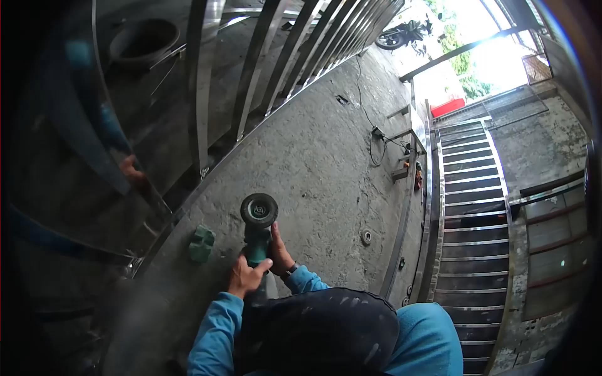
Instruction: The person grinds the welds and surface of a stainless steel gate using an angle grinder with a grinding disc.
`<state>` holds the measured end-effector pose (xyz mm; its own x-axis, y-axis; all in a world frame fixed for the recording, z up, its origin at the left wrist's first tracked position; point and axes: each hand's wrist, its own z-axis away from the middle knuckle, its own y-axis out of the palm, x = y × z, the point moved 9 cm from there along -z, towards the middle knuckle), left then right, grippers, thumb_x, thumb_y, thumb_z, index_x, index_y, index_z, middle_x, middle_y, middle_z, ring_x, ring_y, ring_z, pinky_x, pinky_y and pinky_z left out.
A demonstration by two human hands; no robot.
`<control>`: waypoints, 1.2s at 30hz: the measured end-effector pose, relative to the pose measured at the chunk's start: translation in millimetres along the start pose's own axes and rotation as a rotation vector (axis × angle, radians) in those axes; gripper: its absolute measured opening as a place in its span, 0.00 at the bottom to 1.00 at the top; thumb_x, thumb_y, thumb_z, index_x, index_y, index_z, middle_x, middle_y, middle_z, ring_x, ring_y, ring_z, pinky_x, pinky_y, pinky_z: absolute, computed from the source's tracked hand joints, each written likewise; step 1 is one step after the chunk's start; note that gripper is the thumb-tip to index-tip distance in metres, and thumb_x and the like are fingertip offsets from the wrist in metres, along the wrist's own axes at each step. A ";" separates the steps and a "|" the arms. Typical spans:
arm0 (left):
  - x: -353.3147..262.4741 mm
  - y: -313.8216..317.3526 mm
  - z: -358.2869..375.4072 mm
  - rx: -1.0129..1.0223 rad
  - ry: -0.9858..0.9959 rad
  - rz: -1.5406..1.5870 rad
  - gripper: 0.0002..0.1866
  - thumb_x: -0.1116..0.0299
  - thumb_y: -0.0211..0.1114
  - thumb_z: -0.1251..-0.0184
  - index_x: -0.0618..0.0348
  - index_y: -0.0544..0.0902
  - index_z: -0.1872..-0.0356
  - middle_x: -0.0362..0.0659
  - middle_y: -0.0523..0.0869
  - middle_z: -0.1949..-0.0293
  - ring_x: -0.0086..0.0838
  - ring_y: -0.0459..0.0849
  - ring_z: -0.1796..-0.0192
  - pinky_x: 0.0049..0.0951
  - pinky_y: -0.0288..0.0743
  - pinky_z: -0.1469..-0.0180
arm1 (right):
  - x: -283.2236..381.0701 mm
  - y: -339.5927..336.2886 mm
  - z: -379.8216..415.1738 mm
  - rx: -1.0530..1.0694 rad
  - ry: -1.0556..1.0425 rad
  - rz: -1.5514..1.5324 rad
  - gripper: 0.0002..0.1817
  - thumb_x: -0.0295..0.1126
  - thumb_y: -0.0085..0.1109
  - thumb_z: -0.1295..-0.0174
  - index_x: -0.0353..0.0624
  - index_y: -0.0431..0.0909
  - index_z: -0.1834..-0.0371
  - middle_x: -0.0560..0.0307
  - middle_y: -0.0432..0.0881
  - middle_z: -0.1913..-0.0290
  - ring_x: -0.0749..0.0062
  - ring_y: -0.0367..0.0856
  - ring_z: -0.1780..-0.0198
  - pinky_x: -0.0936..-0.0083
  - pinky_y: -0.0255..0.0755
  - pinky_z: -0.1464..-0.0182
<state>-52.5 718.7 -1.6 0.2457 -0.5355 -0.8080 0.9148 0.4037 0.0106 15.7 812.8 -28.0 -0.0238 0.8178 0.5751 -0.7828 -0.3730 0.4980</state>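
A green angle grinder (257, 244) with a dark round disc (259, 210) at its top end is held low in front of my knees. My left hand (248, 274) is wrapped round its body from the left, with the thumb across it. From the right, my right hand (280, 250) grips the tool just below the disc, fingers pointing up along it. The disc faces up toward the camera. On the floor to the left of the tool lies a crumpled green thing (201, 244), touched by neither hand.
A shiny metal railing (248, 81) stands along the left. Rightward are a loose disc (367, 237) on the concrete floor (313, 169), a black cable (374, 147), a small metal stand (417, 128) and a ladder-like metal frame (473, 232). A motorbike (404, 34) is far off.
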 end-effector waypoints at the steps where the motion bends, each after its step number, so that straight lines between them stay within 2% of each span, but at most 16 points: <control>1: -14.8 8.9 5.3 0.044 0.046 0.023 0.41 0.45 0.73 0.46 0.70 0.75 0.40 0.63 0.84 0.48 0.54 0.84 0.45 0.43 0.76 0.41 | 11.8 7.1 0.1 0.003 -0.019 -0.014 0.44 0.72 0.46 0.33 0.41 0.72 0.33 0.49 0.82 0.43 0.60 0.83 0.46 0.61 0.76 0.41; 4: -31.2 12.4 11.4 0.084 0.037 0.113 0.41 0.45 0.72 0.45 0.70 0.74 0.39 0.64 0.84 0.48 0.55 0.84 0.46 0.43 0.77 0.42 | 25.4 23.9 18.3 0.214 0.044 -0.175 0.43 0.69 0.49 0.33 0.41 0.69 0.30 0.44 0.78 0.36 0.53 0.80 0.39 0.56 0.72 0.33; 7: -42.0 12.8 13.6 0.104 0.100 0.091 0.41 0.45 0.72 0.44 0.69 0.74 0.39 0.65 0.83 0.47 0.55 0.84 0.46 0.44 0.77 0.43 | 36.6 36.6 28.9 0.279 -0.007 -0.201 0.44 0.69 0.52 0.34 0.42 0.67 0.28 0.44 0.75 0.33 0.51 0.77 0.36 0.54 0.72 0.32; 8: -48.6 12.6 15.2 0.118 0.102 0.069 0.40 0.45 0.71 0.43 0.68 0.75 0.39 0.62 0.83 0.47 0.52 0.84 0.45 0.42 0.76 0.41 | 39.0 41.7 32.4 0.339 -0.022 -0.204 0.43 0.65 0.57 0.35 0.43 0.65 0.27 0.42 0.74 0.32 0.50 0.75 0.34 0.54 0.72 0.33; 11: -58.3 11.5 15.2 0.158 0.111 0.048 0.41 0.45 0.70 0.43 0.67 0.73 0.37 0.60 0.83 0.46 0.48 0.83 0.44 0.41 0.75 0.40 | 30.6 28.1 37.4 0.225 -0.003 -0.021 0.42 0.61 0.60 0.35 0.45 0.63 0.27 0.39 0.72 0.31 0.45 0.73 0.32 0.47 0.69 0.30; 12: -61.2 12.1 15.0 0.173 0.131 0.045 0.42 0.45 0.70 0.43 0.67 0.71 0.35 0.61 0.83 0.47 0.51 0.83 0.43 0.42 0.75 0.40 | 27.7 29.5 38.5 0.236 0.046 -0.095 0.37 0.53 0.64 0.35 0.44 0.65 0.31 0.38 0.75 0.35 0.45 0.76 0.35 0.47 0.71 0.32; 14: -68.0 10.1 14.3 0.184 0.141 0.046 0.44 0.45 0.70 0.43 0.67 0.68 0.33 0.62 0.83 0.47 0.53 0.83 0.43 0.44 0.76 0.40 | 28.4 25.4 40.4 0.174 0.083 -0.095 0.35 0.51 0.65 0.36 0.44 0.66 0.32 0.37 0.77 0.37 0.45 0.77 0.36 0.48 0.72 0.33; 15: -69.5 11.2 16.0 0.218 0.120 -0.125 0.47 0.45 0.71 0.43 0.68 0.64 0.31 0.64 0.83 0.48 0.56 0.84 0.44 0.46 0.77 0.41 | 30.2 27.8 42.2 0.115 0.113 -0.093 0.33 0.48 0.65 0.36 0.44 0.67 0.34 0.37 0.78 0.39 0.45 0.79 0.38 0.48 0.73 0.34; 16: -70.5 11.5 18.5 0.256 0.097 -0.296 0.49 0.45 0.71 0.44 0.69 0.60 0.29 0.66 0.84 0.49 0.58 0.84 0.45 0.48 0.78 0.43 | 38.8 33.6 44.2 0.057 0.073 -0.149 0.29 0.43 0.66 0.38 0.42 0.69 0.38 0.37 0.80 0.43 0.52 0.82 0.43 0.53 0.77 0.38; 19: -87.1 11.7 32.8 0.373 0.075 -0.577 0.53 0.46 0.72 0.44 0.72 0.54 0.28 0.68 0.83 0.49 0.62 0.84 0.47 0.50 0.81 0.47 | 46.1 13.3 35.7 -0.051 0.053 -0.133 0.26 0.40 0.68 0.39 0.40 0.72 0.43 0.43 0.83 0.50 0.54 0.84 0.47 0.54 0.79 0.40; 21: -84.2 11.7 37.2 0.385 0.151 -0.629 0.57 0.44 0.71 0.42 0.74 0.48 0.25 0.66 0.84 0.53 0.60 0.86 0.51 0.50 0.83 0.51 | 49.8 -8.3 30.4 -0.186 0.047 -0.115 0.24 0.39 0.69 0.40 0.39 0.73 0.47 0.47 0.84 0.57 0.57 0.86 0.53 0.58 0.81 0.45; 23: -91.7 18.7 46.8 0.417 0.315 -0.680 0.58 0.44 0.69 0.39 0.69 0.42 0.22 0.66 0.84 0.58 0.58 0.87 0.54 0.50 0.83 0.50 | 46.9 -19.2 25.8 -0.172 0.094 -0.171 0.24 0.40 0.69 0.41 0.39 0.73 0.48 0.48 0.84 0.59 0.58 0.86 0.57 0.59 0.82 0.49; 25: -87.4 18.2 47.0 0.374 0.421 -0.696 0.58 0.39 0.66 0.37 0.67 0.43 0.21 0.61 0.84 0.62 0.54 0.87 0.60 0.49 0.82 0.54 | 44.8 -25.0 27.0 -0.197 0.098 -0.179 0.24 0.42 0.69 0.41 0.38 0.73 0.49 0.47 0.83 0.61 0.59 0.86 0.60 0.60 0.83 0.54; 28: -98.5 18.3 49.3 0.340 0.677 -0.803 0.52 0.32 0.62 0.36 0.61 0.60 0.23 0.53 0.81 0.71 0.45 0.82 0.70 0.42 0.78 0.60 | 35.0 -29.5 31.2 -0.272 0.141 -0.230 0.24 0.43 0.68 0.41 0.38 0.73 0.50 0.48 0.83 0.62 0.59 0.86 0.62 0.60 0.84 0.56; 31: -95.5 20.4 45.9 0.450 0.684 -0.861 0.51 0.29 0.58 0.36 0.60 0.62 0.24 0.52 0.83 0.71 0.40 0.83 0.70 0.39 0.77 0.60 | 29.3 -29.0 30.8 -0.298 0.143 -0.241 0.24 0.42 0.68 0.41 0.37 0.73 0.51 0.48 0.83 0.62 0.59 0.86 0.62 0.61 0.84 0.56; 36: -98.8 17.3 44.9 0.448 0.834 -0.889 0.46 0.37 0.66 0.39 0.54 0.68 0.25 0.47 0.82 0.72 0.35 0.81 0.70 0.36 0.75 0.63 | 12.3 -27.4 25.2 -0.224 0.268 -0.398 0.24 0.41 0.68 0.41 0.34 0.73 0.52 0.49 0.83 0.61 0.60 0.86 0.61 0.62 0.86 0.55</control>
<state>-46.5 745.3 104.8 -0.6210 0.1954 -0.7590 0.7271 -0.2180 -0.6510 52.6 822.0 -18.2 0.1668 0.9714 0.1689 -0.8768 0.0678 0.4760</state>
